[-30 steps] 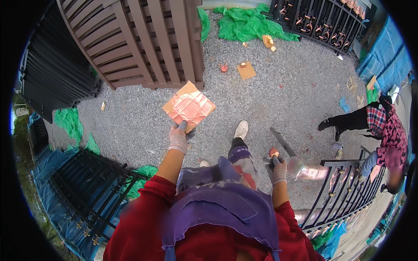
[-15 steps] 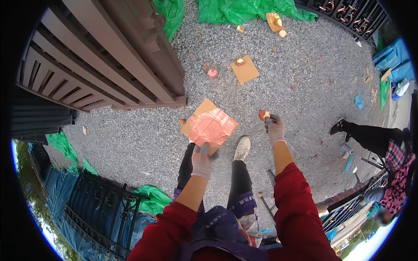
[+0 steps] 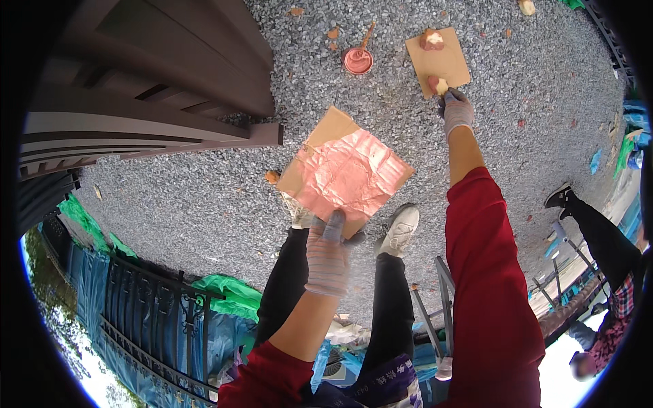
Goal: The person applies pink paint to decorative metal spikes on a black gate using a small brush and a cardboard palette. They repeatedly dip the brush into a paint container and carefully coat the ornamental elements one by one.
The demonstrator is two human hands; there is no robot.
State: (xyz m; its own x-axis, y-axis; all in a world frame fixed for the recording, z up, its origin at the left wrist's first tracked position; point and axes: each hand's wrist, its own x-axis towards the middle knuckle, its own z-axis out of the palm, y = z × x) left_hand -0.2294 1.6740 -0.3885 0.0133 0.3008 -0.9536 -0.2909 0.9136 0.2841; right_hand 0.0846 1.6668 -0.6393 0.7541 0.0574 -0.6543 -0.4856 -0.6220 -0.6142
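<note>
The person's gloved left hand [image 3: 330, 255] grips a pink-coated cardboard sheet [image 3: 357, 170] by its near corner, thumb on the coated face and fingers beneath; the sheet is held out above the gravel [image 3: 224, 197], its foil-like pink surface creased and facing up. Beyond the sheet and to its right, the gloved right hand [image 3: 457, 109] pinches a red-and-cream foam chunk [image 3: 439, 86] between its fingertips. The foam is over the near edge of a plain cardboard square [image 3: 442, 64], also beyond and right of the sheet; whether the two touch cannot be told. On the square's far edge sits a second foam chunk [image 3: 431, 39], reddish with a pale top. Straight beyond the sheet stands a cup of pink paint [image 3: 358, 61] with a stick [image 3: 369, 35] in it. Left of the sheet is a brown slatted panel [image 3: 170, 75]; nearer and left, a black metal railing [image 3: 153, 299]. A white shoe [image 3: 401, 230] is just right of the sheet's near corner.
</note>
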